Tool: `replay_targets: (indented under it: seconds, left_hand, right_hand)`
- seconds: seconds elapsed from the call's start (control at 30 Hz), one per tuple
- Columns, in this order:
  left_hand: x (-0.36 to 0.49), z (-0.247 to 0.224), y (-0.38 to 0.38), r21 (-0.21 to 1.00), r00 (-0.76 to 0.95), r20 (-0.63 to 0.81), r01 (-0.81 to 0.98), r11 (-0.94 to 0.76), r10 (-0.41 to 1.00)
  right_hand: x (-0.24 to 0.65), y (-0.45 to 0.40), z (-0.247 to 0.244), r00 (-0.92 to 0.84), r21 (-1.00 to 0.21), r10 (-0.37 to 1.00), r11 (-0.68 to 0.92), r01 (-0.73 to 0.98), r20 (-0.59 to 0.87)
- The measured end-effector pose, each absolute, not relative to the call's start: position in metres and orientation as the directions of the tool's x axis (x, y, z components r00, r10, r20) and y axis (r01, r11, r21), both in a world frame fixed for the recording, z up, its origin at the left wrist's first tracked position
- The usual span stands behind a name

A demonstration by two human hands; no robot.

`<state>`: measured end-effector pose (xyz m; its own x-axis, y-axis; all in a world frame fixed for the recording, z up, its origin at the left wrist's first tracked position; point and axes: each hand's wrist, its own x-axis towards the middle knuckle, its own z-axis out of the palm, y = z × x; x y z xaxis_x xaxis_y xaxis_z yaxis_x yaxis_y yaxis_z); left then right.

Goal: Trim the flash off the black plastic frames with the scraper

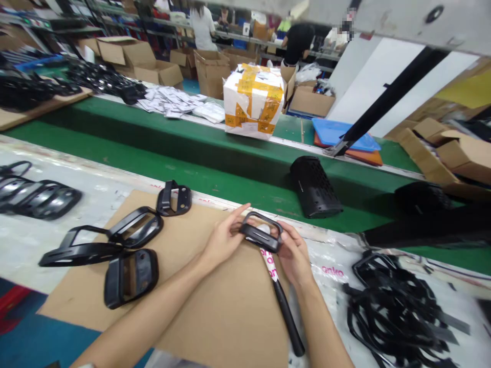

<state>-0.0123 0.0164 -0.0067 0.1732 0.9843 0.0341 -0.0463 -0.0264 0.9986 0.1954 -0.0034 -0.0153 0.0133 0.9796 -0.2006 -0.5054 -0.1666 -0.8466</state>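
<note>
A black plastic frame point(262, 237) with rounded corners and an open middle is held up over the cardboard sheet point(226, 312). My left hand point(226, 235) grips its left end, index finger stretched out past it. The opposite end sits between the thumb and fingers of my right hand point(297, 255). Beneath the frame lies a tool with a black handle point(287, 317) and a white, pink-lettered shaft; the frame partly hides its upper end. Left of my hands, several similar black parts rest on or over the cardboard, among them a small bracket-like one point(174, 198) and a larger one point(131, 278).
A heap of black frames and strips point(399, 312) lies at right. More black parts point(38, 197) stand in a row at left. Across the green conveyor point(215, 176) are a black perforated housing point(314, 188), a taped white box point(253, 102) and blue trays point(343, 134). People work behind.
</note>
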Motion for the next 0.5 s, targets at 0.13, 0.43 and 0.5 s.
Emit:
replay_targets:
  seconds: [0.13, 0.43, 0.5]
  left_hand:
    - [-0.009, 0.010, 0.014, 0.969, 0.364, -0.122, -0.157, 0.190, 0.924]
    - [-0.083, 0.074, -0.016, 0.954, 0.412, -0.165, -0.162, 0.251, 0.896]
    - [-0.111, 0.090, -0.026, 0.986, 0.289, -0.049, -0.142, 0.093, 0.956]
  right_hand:
    - [0.206, 0.000, -0.019, 0.082, -0.855, 0.963, -0.185, -0.485, -0.255]
    - [0.200, 0.000, -0.019, 0.029, -0.901, 0.952, -0.280, -0.332, -0.306]
    - [0.203, 0.001, -0.017, 0.048, -0.916, 0.934, -0.337, -0.219, -0.355]
